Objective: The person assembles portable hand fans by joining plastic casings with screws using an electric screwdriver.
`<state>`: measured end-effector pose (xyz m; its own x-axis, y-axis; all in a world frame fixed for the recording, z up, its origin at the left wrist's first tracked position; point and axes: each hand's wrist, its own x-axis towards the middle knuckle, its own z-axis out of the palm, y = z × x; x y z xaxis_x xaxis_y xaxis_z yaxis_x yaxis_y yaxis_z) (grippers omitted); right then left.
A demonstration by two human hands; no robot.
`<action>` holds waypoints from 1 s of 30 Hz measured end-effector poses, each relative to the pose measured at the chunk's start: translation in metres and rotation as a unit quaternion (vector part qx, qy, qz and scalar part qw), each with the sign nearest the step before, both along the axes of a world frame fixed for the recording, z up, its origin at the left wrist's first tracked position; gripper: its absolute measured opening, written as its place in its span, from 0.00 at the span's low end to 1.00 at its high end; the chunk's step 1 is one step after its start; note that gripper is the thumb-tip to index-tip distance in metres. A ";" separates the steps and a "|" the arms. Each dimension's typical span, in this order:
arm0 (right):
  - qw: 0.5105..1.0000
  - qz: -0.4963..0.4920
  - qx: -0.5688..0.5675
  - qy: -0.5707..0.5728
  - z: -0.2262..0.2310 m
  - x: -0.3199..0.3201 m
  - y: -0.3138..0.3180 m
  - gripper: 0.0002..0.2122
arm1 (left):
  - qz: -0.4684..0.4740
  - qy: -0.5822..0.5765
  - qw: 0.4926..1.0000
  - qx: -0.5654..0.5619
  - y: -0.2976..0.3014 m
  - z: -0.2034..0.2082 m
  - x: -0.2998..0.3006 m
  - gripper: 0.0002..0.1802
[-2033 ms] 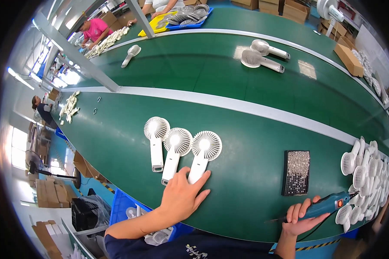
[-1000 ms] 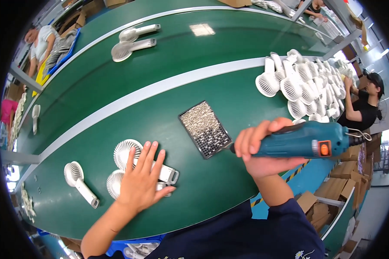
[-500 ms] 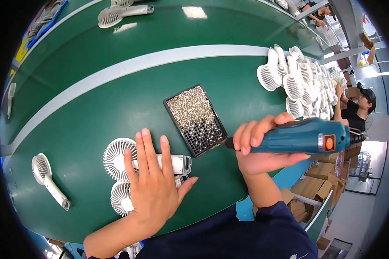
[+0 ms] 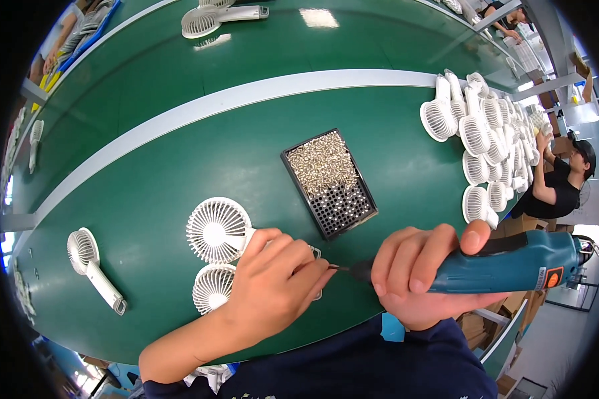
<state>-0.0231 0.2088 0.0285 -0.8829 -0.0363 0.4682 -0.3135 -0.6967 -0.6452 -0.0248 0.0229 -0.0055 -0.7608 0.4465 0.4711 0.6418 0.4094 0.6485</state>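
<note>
My right hand point(image 4: 419, 276) grips a teal electric screwdriver point(image 4: 486, 272) lying sideways, its bit pointing left. The bit's tip meets the fingertips of my left hand point(image 4: 269, 282). Those fingers are curled and pressed together above the handles of two white handheld fans; whatever they pinch is hidden. The upper fan point(image 4: 216, 229) and the lower fan point(image 4: 213, 287) lie side by side with their round grilles to the left. My left hand covers most of their handles. Just beyond the hands, a black screw tray point(image 4: 327, 229) holds loose screws and several standing in its holes.
Another white fan point(image 4: 98, 276) lies at the left on the green table point(image 4: 146, 179). At the right a pile of white fans point(image 4: 492, 139) sits near a co-worker point(image 4: 562, 176). A pale rail point(image 4: 246, 94) crosses the table; a further fan point(image 4: 203, 21) lies beyond it.
My left hand has gone from flat and spread to curled, with its fingertips at the bit. The screwdriver has moved down from the tray's corner to the fan handles. The view has shifted slightly.
</note>
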 end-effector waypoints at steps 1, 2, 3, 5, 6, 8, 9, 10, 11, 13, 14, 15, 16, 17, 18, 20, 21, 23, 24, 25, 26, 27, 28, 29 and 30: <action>1.000 0.014 0.003 -0.006 0.001 0.000 0.002 0.34 | -0.001 -0.006 1.000 0.008 -0.001 0.000 0.001 0.14; 1.000 0.013 0.003 -0.006 0.000 0.000 0.002 0.34 | -0.002 -0.013 1.000 0.017 -0.002 0.000 0.002 0.13; 1.000 0.004 -0.014 -0.015 -0.001 -0.001 0.002 0.34 | -0.003 -0.012 1.000 0.018 -0.004 -0.001 0.002 0.13; 0.999 -0.005 -0.030 -0.022 -0.001 -0.002 -0.001 0.35 | -0.016 -0.062 0.995 0.074 -0.008 -0.006 0.002 0.13; 0.994 -0.045 -0.079 -0.065 -0.001 -0.003 -0.005 0.35 | -0.016 -0.062 0.995 0.075 -0.008 -0.007 0.002 0.13; 0.983 -0.083 -0.127 -0.106 -0.001 -0.007 -0.007 0.35 | -0.017 -0.063 0.994 0.090 -0.008 -0.008 0.002 0.13; 0.980 -0.088 -0.133 -0.123 -0.001 -0.009 -0.007 0.31 | -0.014 -0.065 0.994 0.091 -0.009 -0.008 0.004 0.13; 0.976 -0.093 -0.138 -0.140 -0.001 -0.011 -0.008 0.28 | -0.018 -0.052 0.995 0.088 -0.009 -0.008 0.005 0.14; 0.971 -0.108 -0.142 -0.156 0.000 -0.012 -0.012 0.27 | -0.020 -0.039 0.995 0.085 -0.010 -0.008 0.006 0.16; 0.973 -0.109 -0.131 -0.153 -0.001 -0.013 -0.011 0.32 | -0.021 -0.072 0.996 0.048 -0.012 0.000 0.002 0.20; 0.975 -0.106 -0.122 -0.150 -0.002 -0.013 -0.011 0.36 | -0.020 -0.104 0.994 0.008 -0.014 0.006 0.000 0.24; 0.987 -0.091 -0.094 -0.095 -0.006 -0.013 -0.013 0.36 | -0.019 -0.104 0.994 0.010 -0.017 0.015 -0.003 0.24; 0.987 -0.092 -0.092 -0.097 -0.008 -0.012 -0.015 0.36 | 0.003 -0.083 0.997 0.005 -0.020 0.026 -0.005 0.26; 0.995 -0.077 -0.049 -0.034 -0.009 -0.010 -0.017 0.36 | 0.026 -0.063 0.998 0.001 -0.023 0.031 -0.006 0.29; 0.998 -0.062 -0.005 0.028 -0.009 -0.008 -0.020 0.36 | 0.026 -0.065 0.998 0.003 -0.028 0.029 -0.008 0.29; 0.997 -0.045 0.021 0.054 -0.008 -0.006 -0.024 0.34 | 0.080 -0.071 0.994 0.020 -0.038 0.023 -0.010 0.31; 0.996 -0.039 0.036 0.071 -0.010 -0.005 -0.028 0.34 | 0.103 -0.061 0.987 -0.112 -0.038 0.021 -0.008 0.30; 0.994 -0.028 0.053 0.087 -0.012 -0.005 -0.035 0.34 | 0.134 -0.049 0.971 -0.190 -0.031 0.002 -0.006 0.30; 0.994 -0.030 0.060 0.084 -0.012 -0.004 -0.037 0.33 | 0.157 -0.035 0.950 -0.269 -0.028 -0.004 -0.004 0.29; 0.994 -0.033 0.066 0.080 -0.013 -0.003 -0.039 0.33 | 0.160 -0.040 0.950 -0.267 -0.027 -0.003 -0.004 0.29; 0.994 -0.037 0.073 0.077 -0.013 -0.002 -0.040 0.33 | 0.165 -0.046 0.950 -0.262 -0.027 -0.002 -0.004 0.29; 0.994 -0.032 0.077 0.076 -0.015 -0.003 -0.041 0.33 | 0.171 -0.051 0.950 -0.256 -0.027 -0.003 -0.005 0.28; 0.994 -0.028 0.073 0.079 -0.017 -0.005 -0.042 0.34 | 0.174 -0.055 0.950 -0.253 -0.027 -0.005 -0.005 0.28; 0.994 -0.025 0.068 0.082 -0.019 -0.006 -0.042 0.34 | 0.175 -0.053 0.950 -0.252 -0.027 -0.007 -0.005 0.28; 0.994 -0.023 0.071 0.080 -0.020 -0.006 -0.043 0.34 | 0.176 -0.051 0.950 -0.251 -0.028 -0.007 -0.004 0.29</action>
<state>-0.0289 0.1656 0.0086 -0.7997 -0.0736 0.5959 -0.4490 -0.5855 -0.6749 -0.0290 -0.0048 -0.0128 -0.9346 0.3059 0.1817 0.3530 0.8614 0.3652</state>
